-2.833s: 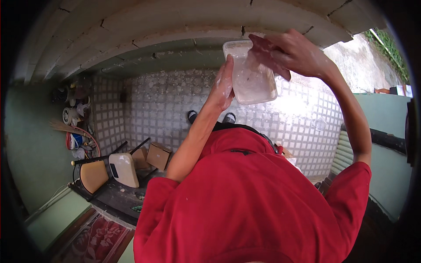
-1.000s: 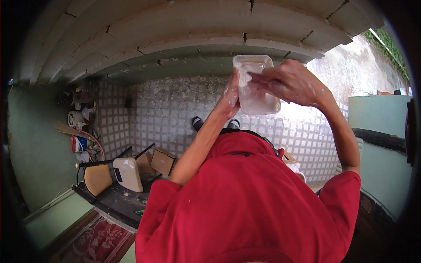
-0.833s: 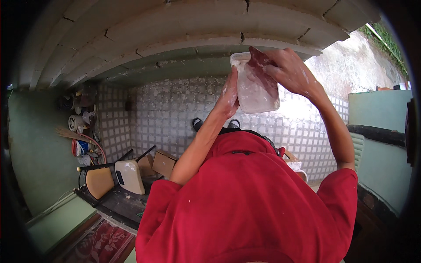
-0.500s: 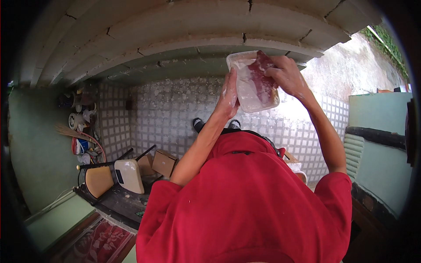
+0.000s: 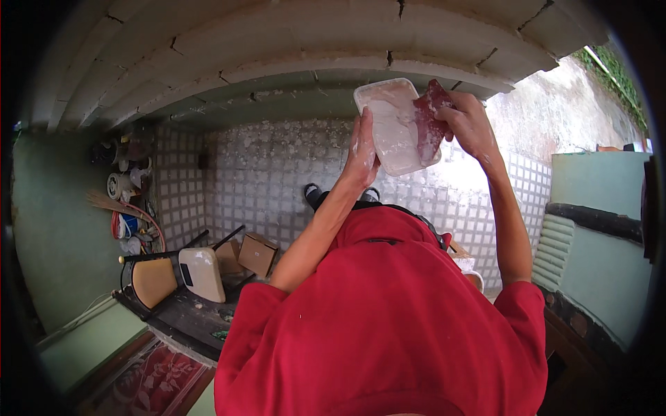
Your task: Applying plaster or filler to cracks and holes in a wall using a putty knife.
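My left hand [image 5: 361, 149] grips the left side of a shallow white plastic tray [image 5: 394, 139], which contains a thick, whitish paste. My right hand [image 5: 470, 125] is closed on a flat maroon scraper [image 5: 431, 118] smeared with the paste, held against the tray's right side. White smears mark both hands. The tray is tilted slightly above the tiled floor [image 5: 277, 166].
At lower left are two chairs [image 5: 201, 275], cardboard boxes [image 5: 258, 254], a broom [image 5: 104, 203], white containers [image 5: 115, 186] and a dark bench-like surface [image 5: 180, 312]. A cracked block wall [image 5: 291, 35] spans the top. A green partition [image 5: 596, 180] stands at right.
The maroon scraper has moved from across the tray's middle to its right side, with my right hand shifting right. The tray has tilted slightly and moved a little left since half a second ago.
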`<action>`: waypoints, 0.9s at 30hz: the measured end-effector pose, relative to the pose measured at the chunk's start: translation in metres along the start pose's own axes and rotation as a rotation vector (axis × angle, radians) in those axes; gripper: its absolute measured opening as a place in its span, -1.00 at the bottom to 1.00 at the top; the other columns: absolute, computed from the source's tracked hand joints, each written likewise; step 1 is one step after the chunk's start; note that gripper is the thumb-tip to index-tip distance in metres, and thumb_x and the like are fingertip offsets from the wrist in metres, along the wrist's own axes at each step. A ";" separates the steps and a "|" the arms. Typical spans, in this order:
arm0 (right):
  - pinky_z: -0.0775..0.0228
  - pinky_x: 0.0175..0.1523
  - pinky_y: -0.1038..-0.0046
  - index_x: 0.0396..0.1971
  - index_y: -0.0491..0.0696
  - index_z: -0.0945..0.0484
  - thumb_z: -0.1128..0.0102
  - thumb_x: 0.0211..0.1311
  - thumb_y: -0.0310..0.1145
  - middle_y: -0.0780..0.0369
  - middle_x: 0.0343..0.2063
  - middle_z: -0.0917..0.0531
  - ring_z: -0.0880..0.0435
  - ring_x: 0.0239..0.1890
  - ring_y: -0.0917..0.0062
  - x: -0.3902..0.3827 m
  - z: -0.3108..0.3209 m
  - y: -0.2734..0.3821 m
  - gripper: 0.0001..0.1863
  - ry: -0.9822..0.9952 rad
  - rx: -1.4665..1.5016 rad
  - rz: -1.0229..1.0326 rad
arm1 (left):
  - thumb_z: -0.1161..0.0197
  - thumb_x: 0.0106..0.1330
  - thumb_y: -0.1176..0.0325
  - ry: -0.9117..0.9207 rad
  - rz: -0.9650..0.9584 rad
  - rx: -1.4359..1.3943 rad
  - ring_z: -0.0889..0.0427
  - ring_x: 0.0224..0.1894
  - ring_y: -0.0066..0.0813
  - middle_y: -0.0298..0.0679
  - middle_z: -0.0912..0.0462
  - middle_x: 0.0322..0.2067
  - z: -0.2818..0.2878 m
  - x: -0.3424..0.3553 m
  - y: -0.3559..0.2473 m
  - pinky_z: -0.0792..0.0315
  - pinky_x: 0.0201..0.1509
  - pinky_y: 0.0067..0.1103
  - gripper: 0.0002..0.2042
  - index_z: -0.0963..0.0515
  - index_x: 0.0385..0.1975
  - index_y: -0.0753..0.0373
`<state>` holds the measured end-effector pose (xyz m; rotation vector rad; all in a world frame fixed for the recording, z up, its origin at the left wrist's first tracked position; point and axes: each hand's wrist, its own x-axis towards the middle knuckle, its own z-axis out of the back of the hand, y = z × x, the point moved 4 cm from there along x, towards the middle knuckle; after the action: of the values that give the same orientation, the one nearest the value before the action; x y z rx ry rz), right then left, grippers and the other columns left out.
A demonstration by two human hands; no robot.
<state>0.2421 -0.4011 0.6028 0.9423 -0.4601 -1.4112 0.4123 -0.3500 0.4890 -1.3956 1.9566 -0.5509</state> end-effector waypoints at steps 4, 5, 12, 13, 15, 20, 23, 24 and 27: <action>-0.44 -0.20 0.31 -0.27 -0.30 -0.55 -0.09 -0.03 -0.32 -0.04 -0.49 -0.63 -0.65 -0.39 0.18 -0.005 -0.009 0.002 -0.63 -0.003 0.047 0.193 | 0.23 0.41 -0.24 0.016 0.027 0.013 -0.46 0.19 -0.24 -0.09 -0.38 0.20 0.000 0.004 -0.002 -0.38 0.26 -0.30 -0.30 -0.14 0.31 0.24; -0.43 -0.19 0.29 -0.30 -0.30 -0.55 -0.11 -0.06 -0.31 -0.07 -0.50 -0.61 -0.64 -0.39 0.14 -0.005 -0.015 0.004 -0.62 0.006 0.110 0.260 | 0.23 0.41 -0.24 0.019 0.030 0.015 -0.46 0.19 -0.24 -0.09 -0.38 0.20 -0.001 0.004 -0.003 -0.38 0.26 -0.30 -0.30 -0.14 0.31 0.24; -0.39 -0.24 0.19 -0.45 -0.30 -0.53 -0.07 -0.11 -0.29 -0.11 -0.54 -0.56 -0.55 -0.46 -0.02 0.003 0.002 0.002 -0.67 0.012 -0.175 0.200 | 0.10 0.37 -0.24 0.025 0.078 0.018 -0.47 0.15 -0.31 -0.15 -0.39 0.17 0.005 0.003 -0.001 -0.45 0.17 -0.32 -0.33 -0.12 0.28 0.14; -0.38 -0.26 0.15 -0.44 -0.28 -0.54 -0.03 -0.08 -0.32 -0.11 -0.56 -0.55 -0.54 -0.48 -0.02 0.002 0.007 0.009 -0.69 -0.020 -0.209 0.226 | 0.10 0.37 -0.24 0.031 0.089 0.015 -0.47 0.16 -0.30 -0.15 -0.38 0.17 0.004 0.003 -0.002 -0.45 0.17 -0.31 -0.33 -0.12 0.29 0.14; -0.38 -0.26 0.14 -0.43 -0.27 -0.55 -0.01 -0.06 -0.33 -0.12 -0.56 -0.55 -0.55 -0.47 -0.02 0.000 0.012 0.025 -0.70 -0.060 -0.201 0.324 | 0.15 0.39 -0.23 0.017 0.083 0.036 -0.47 0.17 -0.27 -0.12 -0.39 0.18 0.002 0.002 -0.004 -0.44 0.20 -0.30 -0.33 -0.14 0.30 0.18; -0.47 -0.28 0.09 -0.41 -0.18 -0.56 -0.04 0.02 -0.36 -0.11 -0.54 -0.60 -0.62 -0.42 -0.01 -0.006 -0.014 0.035 -0.78 -0.199 -0.497 0.415 | 0.17 0.41 -0.20 0.018 0.063 0.027 -0.47 0.19 -0.25 -0.10 -0.39 0.20 -0.003 0.002 -0.006 -0.42 0.23 -0.29 -0.33 -0.15 0.31 0.22; -0.50 -0.27 0.05 -0.38 -0.16 -0.53 -0.03 0.01 -0.41 -0.11 -0.54 -0.61 -0.64 -0.43 -0.01 -0.014 -0.044 0.037 -0.81 -0.097 -0.638 0.437 | 0.15 0.41 -0.20 -0.002 0.067 -0.024 -0.44 0.21 -0.29 -0.13 -0.37 0.21 -0.004 0.007 -0.002 -0.39 0.26 -0.32 -0.33 -0.15 0.32 0.20; -0.50 -0.27 0.05 -0.36 -0.16 -0.54 -0.02 0.01 -0.41 -0.12 -0.52 -0.61 -0.63 -0.43 -0.02 -0.016 -0.049 0.038 -0.79 -0.083 -0.628 0.460 | 0.15 0.41 -0.19 -0.013 0.052 -0.013 -0.43 0.22 -0.30 -0.14 -0.37 0.22 -0.004 0.009 -0.001 -0.38 0.27 -0.34 -0.34 -0.15 0.32 0.19; -0.40 -0.21 0.10 -0.22 -0.18 -0.55 -0.02 0.12 -0.34 -0.10 -0.47 -0.59 -0.56 -0.39 -0.05 -0.018 -0.037 0.042 -0.71 -0.075 -0.419 0.462 | 0.16 0.40 -0.21 -0.009 0.015 -0.005 -0.43 0.20 -0.32 -0.18 -0.37 0.21 -0.001 0.013 0.001 -0.39 0.24 -0.34 -0.36 -0.13 0.31 0.13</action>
<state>0.2944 -0.3782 0.6184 0.4091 -0.3864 -1.0623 0.4086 -0.3616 0.4855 -1.3837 1.9612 -0.5321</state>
